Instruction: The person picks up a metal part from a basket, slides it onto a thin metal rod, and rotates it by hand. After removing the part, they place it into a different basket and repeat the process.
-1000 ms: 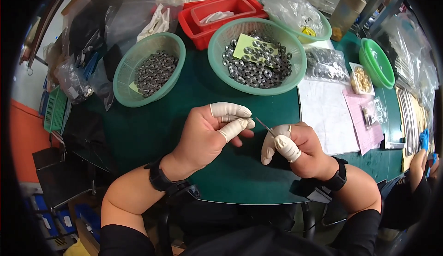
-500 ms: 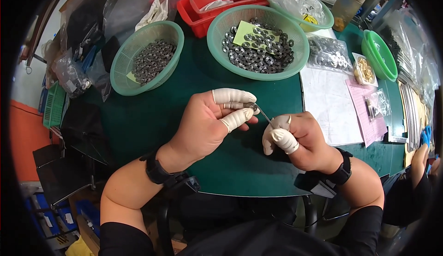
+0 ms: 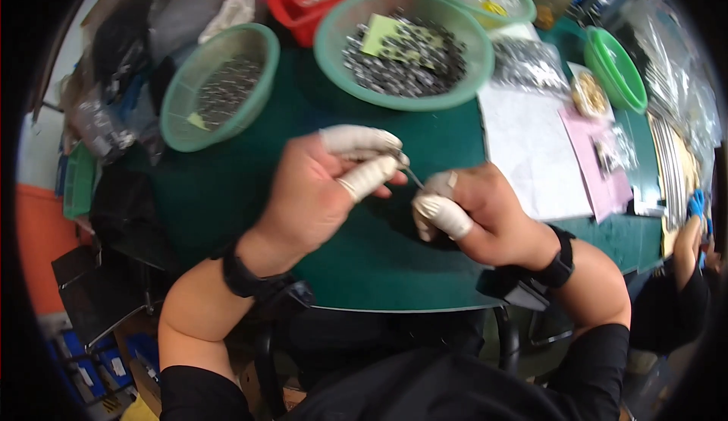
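My left hand [image 3: 303,186], with white finger cots on its fingers, pinches a small dark metal part [image 3: 400,155] between thumb and forefinger. Blur and the fingertips hide most of that part. A thin metal rod-like tool [image 3: 412,176] reaches from it to my right hand [image 3: 478,212], whose thumb and fingers, also in cots, are closed round its other end. Both hands are held over the green tabletop [image 3: 379,262]. Beyond them, a large green basket [image 3: 485,72] holds many round metal parts and a yellow-green slip. Smaller metal pieces lie in the left-hand green basket [image 3: 171,110].
Red trays [image 3: 292,15] and a bowl of plastic bags [image 3: 523,7] stand at the back. To the right lie white paper [image 3: 531,155], a pink sheet [image 3: 599,178], a bag of metal parts [image 3: 531,64] and gold rings [image 3: 590,95]. Another person's blue-gloved hand [image 3: 696,202] shows far right.
The whole view has shifted, so the baskets and both hands appear farther left and higher, with more blur. The hands keep the same grip on the part and the tool.
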Motion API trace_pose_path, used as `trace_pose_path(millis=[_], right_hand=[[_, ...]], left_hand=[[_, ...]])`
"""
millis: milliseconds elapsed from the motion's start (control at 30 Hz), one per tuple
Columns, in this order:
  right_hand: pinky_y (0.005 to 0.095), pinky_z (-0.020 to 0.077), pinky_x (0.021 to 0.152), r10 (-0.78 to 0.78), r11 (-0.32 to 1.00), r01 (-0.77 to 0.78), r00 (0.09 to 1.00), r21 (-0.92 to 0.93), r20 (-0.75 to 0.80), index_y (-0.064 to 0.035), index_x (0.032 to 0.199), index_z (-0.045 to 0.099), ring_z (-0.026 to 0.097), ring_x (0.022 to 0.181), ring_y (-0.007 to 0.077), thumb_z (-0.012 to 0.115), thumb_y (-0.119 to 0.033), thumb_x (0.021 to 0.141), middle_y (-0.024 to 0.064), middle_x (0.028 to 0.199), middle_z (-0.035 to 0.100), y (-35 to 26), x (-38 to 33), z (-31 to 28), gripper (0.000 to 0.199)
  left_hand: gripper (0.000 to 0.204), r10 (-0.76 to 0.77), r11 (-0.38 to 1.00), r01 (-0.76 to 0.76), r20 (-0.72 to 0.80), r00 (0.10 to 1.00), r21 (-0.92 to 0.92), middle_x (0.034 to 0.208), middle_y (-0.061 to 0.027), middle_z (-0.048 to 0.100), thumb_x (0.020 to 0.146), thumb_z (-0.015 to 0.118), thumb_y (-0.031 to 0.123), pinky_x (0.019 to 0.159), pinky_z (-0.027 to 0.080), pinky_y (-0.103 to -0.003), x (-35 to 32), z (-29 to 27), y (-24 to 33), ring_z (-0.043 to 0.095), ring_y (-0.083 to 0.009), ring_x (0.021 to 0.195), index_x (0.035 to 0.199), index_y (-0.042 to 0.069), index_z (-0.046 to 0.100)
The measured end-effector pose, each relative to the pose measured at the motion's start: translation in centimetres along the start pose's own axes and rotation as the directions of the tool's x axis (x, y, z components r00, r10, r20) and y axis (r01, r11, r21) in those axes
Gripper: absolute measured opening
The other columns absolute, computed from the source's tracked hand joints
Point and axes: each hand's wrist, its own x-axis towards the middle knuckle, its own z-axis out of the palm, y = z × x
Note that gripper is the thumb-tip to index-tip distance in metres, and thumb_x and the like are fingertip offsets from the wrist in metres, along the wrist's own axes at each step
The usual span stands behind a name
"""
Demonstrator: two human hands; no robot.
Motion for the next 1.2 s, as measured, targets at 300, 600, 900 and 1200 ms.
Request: trace_pose_path(millis=[300,600,900,1200], right_hand=[[0.0313,0.0465,0.055,-0.022,0.993,0.028,0.998,0.112,-0.054,0.0001,0.075,0.062,0.061,0.058,0.0201,0.058,-0.014,0.1,0.0073,0.065,0.062,0.6,0.1,0.3,0.029],[0.0325,0.0469,0.056,-0.035,0.997,0.036,0.999,0.069,-0.015,0.0007,0.075,0.061,0.061,0.059,0.0211,0.059,-0.014,0.1,0.0086,0.065,0.062,1.0,0.0,0.3,0.029],[0.0329,0.0457,0.056,-0.035,0.998,0.034,0.999,0.058,0.007,-0.0015,0.074,0.061,0.06,0.058,0.0218,0.056,-0.015,0.101,0.0073,0.066,0.062,0.0,0.0,0.2,0.03],[0.0317,0.0454,0.056,-0.009,1.0,0.008,1.0,0.028,0.012,-0.0016,0.073,0.06,0.058,0.057,0.0217,0.054,-0.016,0.101,0.0073,0.066,0.062,0.0,0.2,0.3,0.033]], left_hand=[[0.021,0.105,0.99,-0.102,-0.023,0.994,0.095,0.102,-0.0109,0.071,0.092,0.065,-0.003,0.074,0.056,-0.024,0.1,0.1,-0.1,0.07,-0.0158,0.089,0.113,-0.004,0.065],[0.021,0.088,0.989,-0.084,-0.024,0.996,0.123,0.103,-0.0119,0.071,0.092,0.065,0.0,0.074,0.054,-0.023,-0.1,0.2,0.0,0.069,-0.0135,0.088,0.113,-0.001,0.066],[0.02,0.047,0.996,-0.045,-0.019,0.999,0.075,0.103,-0.0108,0.072,0.092,0.065,-0.001,0.073,0.054,-0.023,-0.1,0.4,-0.1,0.069,-0.0148,0.087,0.111,-0.001,0.066],[0.02,-0.004,0.991,0.009,-0.04,0.999,0.131,0.102,-0.0101,0.072,0.091,0.066,-0.003,0.073,0.054,-0.023,-0.3,0.2,0.3,0.07,-0.0146,0.09,0.111,-0.002,0.067]])
